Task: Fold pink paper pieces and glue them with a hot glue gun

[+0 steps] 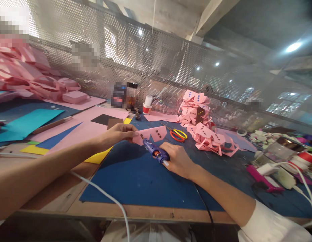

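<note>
A pink paper piece (148, 133) with small dark squares is pinched at its left end by my left hand (124, 131), held above the blue mat. My right hand (177, 159) grips a purple glue gun (154, 149) with a clear glue stick poking out of its back. The gun's nozzle is at the left part of the pink paper, near a dark square; whether it touches cannot be made out. Just beyond my right hand lie scissors (178, 135) with red and yellow handles on the blue mat (130, 188).
Pink dotted paper pieces (206, 131) are heaped at the right back. Coloured sheets (70, 134) and a pink pile (32, 74) fill the left. A paper cup (147, 107) and a jar (132, 97) stand behind. White cable (105, 191) crosses the front edge; a power strip (265, 178) is right.
</note>
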`<state>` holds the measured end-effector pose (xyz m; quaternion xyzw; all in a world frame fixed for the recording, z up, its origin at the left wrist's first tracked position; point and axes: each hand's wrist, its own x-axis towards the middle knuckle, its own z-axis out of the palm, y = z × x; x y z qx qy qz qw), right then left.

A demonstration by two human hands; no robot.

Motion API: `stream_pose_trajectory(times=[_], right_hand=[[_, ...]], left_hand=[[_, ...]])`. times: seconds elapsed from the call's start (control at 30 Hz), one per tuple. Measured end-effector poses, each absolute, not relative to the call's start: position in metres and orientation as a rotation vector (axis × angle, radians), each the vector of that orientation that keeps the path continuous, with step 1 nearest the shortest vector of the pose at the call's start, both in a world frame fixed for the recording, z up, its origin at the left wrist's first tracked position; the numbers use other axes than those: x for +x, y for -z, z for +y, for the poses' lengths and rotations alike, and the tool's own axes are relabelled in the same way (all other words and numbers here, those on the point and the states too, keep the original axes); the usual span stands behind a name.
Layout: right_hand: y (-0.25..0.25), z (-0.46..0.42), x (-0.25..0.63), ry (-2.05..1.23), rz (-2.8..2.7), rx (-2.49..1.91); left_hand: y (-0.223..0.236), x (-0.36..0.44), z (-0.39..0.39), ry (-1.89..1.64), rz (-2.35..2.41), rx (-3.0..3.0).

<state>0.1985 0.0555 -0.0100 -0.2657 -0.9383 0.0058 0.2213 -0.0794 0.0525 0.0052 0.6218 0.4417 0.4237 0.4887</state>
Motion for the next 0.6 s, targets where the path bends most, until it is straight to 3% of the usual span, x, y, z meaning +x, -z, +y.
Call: stream_pose_trajectory(times=[0.6], right_hand=[[0.0101,0.0563,0.1998,0.007,-2.608,-0.727]], left_hand=[[-0.0027,-0.0817,0.0544,-1.008,1.075,1.524]])
